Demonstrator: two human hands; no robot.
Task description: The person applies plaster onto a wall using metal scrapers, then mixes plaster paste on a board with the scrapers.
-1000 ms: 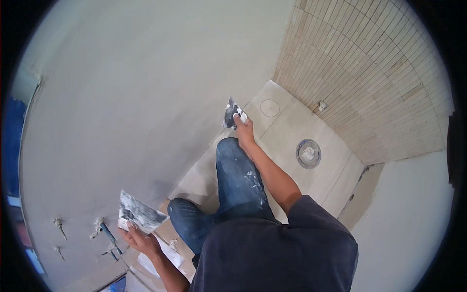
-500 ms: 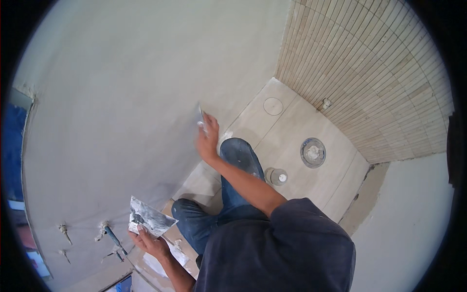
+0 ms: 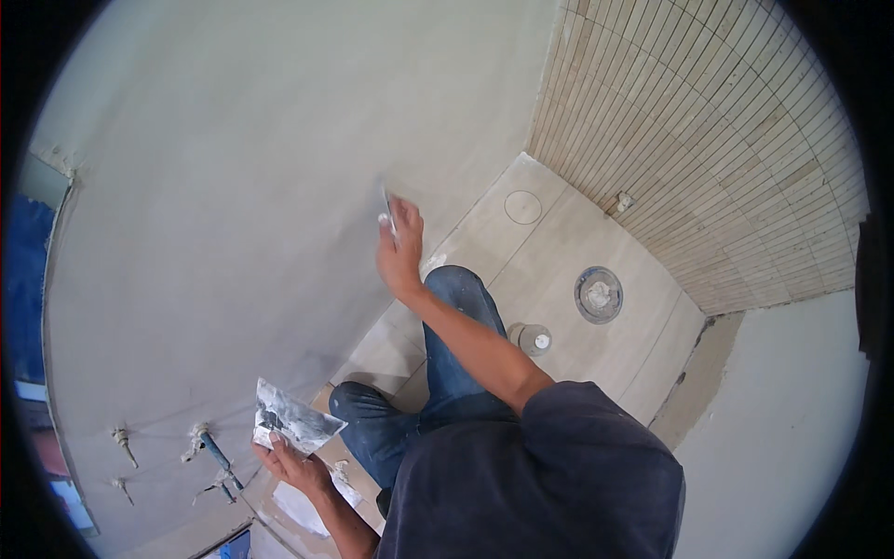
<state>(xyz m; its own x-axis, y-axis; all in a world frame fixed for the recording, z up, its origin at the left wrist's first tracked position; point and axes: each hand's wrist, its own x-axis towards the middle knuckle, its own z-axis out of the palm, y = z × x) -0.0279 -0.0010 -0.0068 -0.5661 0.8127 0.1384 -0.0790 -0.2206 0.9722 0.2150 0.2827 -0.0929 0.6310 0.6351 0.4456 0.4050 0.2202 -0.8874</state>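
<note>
My right hand [image 3: 400, 250] is closed round a trowel [image 3: 387, 203], seen nearly edge-on and partly hidden by the fingers. Its thin blade is against or very close to the smooth grey plastered wall [image 3: 233, 205]. Lower down on the left, my left hand [image 3: 292, 463] grips a flat metal plate [image 3: 298, 417] by its near edge. Grey-white paste is smeared over the plate, which is tilted in front of my bent knee.
Pipe stubs [image 3: 214, 447] stick out of the wall at lower left. On the tiled floor [image 3: 559, 261] stand a jar-like container [image 3: 533, 339] and a round bucket-like vessel [image 3: 598, 294]. Narrow beige tiles [image 3: 680, 140] cover the far right wall, where a fitting [image 3: 624, 200] protrudes.
My right hand has shifted slightly up along the wall with the trowel. My left hand and the plate have moved a little to the right.
</note>
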